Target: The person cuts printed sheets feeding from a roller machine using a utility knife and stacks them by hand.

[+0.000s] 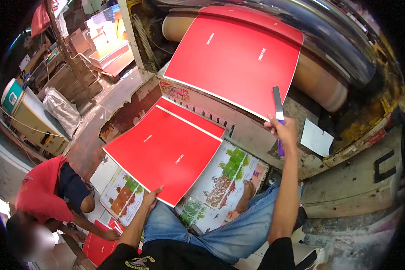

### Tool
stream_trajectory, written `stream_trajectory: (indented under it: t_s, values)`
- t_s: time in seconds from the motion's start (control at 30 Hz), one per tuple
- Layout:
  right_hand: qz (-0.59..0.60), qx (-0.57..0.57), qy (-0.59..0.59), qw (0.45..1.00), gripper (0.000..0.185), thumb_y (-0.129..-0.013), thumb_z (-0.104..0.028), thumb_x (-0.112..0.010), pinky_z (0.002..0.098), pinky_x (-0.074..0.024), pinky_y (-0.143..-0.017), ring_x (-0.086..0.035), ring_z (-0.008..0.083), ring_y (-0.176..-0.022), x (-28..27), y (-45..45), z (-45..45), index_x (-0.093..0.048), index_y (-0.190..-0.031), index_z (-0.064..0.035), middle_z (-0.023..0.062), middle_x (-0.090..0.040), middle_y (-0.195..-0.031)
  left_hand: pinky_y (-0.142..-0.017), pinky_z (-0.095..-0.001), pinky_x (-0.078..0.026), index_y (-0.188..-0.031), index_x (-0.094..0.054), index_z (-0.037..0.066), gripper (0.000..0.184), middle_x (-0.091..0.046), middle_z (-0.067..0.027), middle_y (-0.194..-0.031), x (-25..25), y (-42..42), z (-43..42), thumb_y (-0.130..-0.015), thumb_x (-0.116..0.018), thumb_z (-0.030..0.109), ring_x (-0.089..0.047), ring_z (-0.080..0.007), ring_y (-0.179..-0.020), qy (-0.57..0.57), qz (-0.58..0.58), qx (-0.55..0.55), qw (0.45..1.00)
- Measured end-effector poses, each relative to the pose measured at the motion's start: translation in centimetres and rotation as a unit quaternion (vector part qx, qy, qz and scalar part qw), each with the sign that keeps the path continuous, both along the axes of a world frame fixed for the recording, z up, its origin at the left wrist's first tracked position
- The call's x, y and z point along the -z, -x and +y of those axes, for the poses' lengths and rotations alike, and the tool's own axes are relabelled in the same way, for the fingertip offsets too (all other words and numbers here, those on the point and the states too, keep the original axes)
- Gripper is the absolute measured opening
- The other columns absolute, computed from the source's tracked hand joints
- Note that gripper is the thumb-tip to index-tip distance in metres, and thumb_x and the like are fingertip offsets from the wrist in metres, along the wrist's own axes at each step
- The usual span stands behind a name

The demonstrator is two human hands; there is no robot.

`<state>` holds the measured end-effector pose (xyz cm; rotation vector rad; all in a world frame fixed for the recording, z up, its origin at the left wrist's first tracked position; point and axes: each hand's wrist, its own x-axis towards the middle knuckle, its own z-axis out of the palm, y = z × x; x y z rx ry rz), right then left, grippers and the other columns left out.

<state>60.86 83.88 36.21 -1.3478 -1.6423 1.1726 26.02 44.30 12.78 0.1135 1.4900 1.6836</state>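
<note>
My left hand [153, 198] grips the near edge of a red printed sheet [166, 148] with white borders and small white lettering. That sheet lies tilted over my lap, and another red sheet shows beneath its far right edge. In my right hand [281, 128] is a cutter knife [281, 117] with a purple handle and a long grey blade pointing away from me. The same hand is at the near corner of a second red sheet [238, 58]; whether its fingers also pinch that corner I cannot tell. This sheet's far end curves up against a large shiny roller [328, 40].
A brown roller [321, 81] runs below the shiny one. Printed sheets [220, 184] with green pictures lie under my legs. At the lower left a co-worker in a red shirt [42, 189] bends over more red sheets [99, 245]. Stacked paper [110, 56] stands at the back left.
</note>
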Motion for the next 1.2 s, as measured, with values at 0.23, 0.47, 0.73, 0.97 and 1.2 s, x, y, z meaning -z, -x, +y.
stream_trajectory:
  t_s: [0.23,0.47,0.73,0.97,1.2]
  values:
    - [0.066,-0.024,0.019,0.997,0.036,-0.083,-0.034,-0.073,0.0219,-0.0342,-0.041,-0.048,0.0039,-0.045,-0.8,-0.1,-3.0,-0.066,-0.072,-0.0005,0.0087,-0.07,-0.068,-0.066,-0.0376,-0.062,-0.122,-0.047,-0.003,0.052,-0.062,-0.0189,-0.111,2.3,-0.2,8.1,-0.077,-0.074,-0.005,-0.068,-0.0291,-0.085,0.089,-0.007,-0.055,0.994]
    - [0.03,-0.165,0.046,0.985,0.035,-0.076,-0.035,-0.08,0.0209,-0.0318,-0.042,-0.046,0.002,-0.044,-2.1,-2.3,-3.7,-0.073,-0.071,-0.001,0.0003,-0.06,-0.054,-0.064,-0.0392,-0.057,-0.121,-0.053,-0.003,0.073,-0.063,-0.0185,-0.111,4.5,0.1,8.4,-0.062,-0.091,0.021,-0.066,-0.0287,-0.088,0.14,0.113,-0.069,0.981]
    - [0.085,-0.337,0.075,0.935,0.021,-0.074,-0.02,-0.081,0.0199,-0.0296,-0.039,-0.045,0.002,-0.042,-3.9,-2.2,-5.4,-0.072,-0.072,-0.001,0.0036,-0.065,-0.059,-0.11,-0.0475,-0.033,-0.145,-0.021,-0.005,0.109,-0.031,-0.0235,-0.147,-14.0,-10.6,18.6,-0.069,-0.084,0.04,-0.037,-0.0349,-0.133,-0.064,0.227,0.333,0.913]
    - [-0.05,-0.467,0.098,0.877,0.024,-0.076,-0.018,-0.081,0.0184,-0.0349,-0.039,-0.058,0.0058,-0.048,-4.4,-3.3,-4.9,-0.071,-0.089,-0.0003,0.0029,-0.069,-0.069,-0.103,-0.044,-0.045,-0.131,-0.042,0.001,0.049,-0.052,-0.0138,-0.13,-19.0,-16.4,25.0,-0.09,-0.066,0.014,-0.049,-0.0261,-0.125,-0.348,-0.241,0.22,0.879]
    - [0.179,-0.275,0.1,0.939,0.035,-0.091,-0.017,-0.062,0.0191,-0.0357,-0.036,-0.05,0.005,-0.04,-3.7,-7.4,-2.6,-0.06,-0.118,0.0053,0.0092,-0.067,-0.069,-0.079,-0.0419,-0.062,-0.13,-0.04,-0.001,0.046,-0.057,-0.0159,-0.121,-15.9,-15.7,21.6,-0.091,-0.062,0.007,-0.063,-0.0261,-0.106,-0.241,-0.127,0.207,0.94]
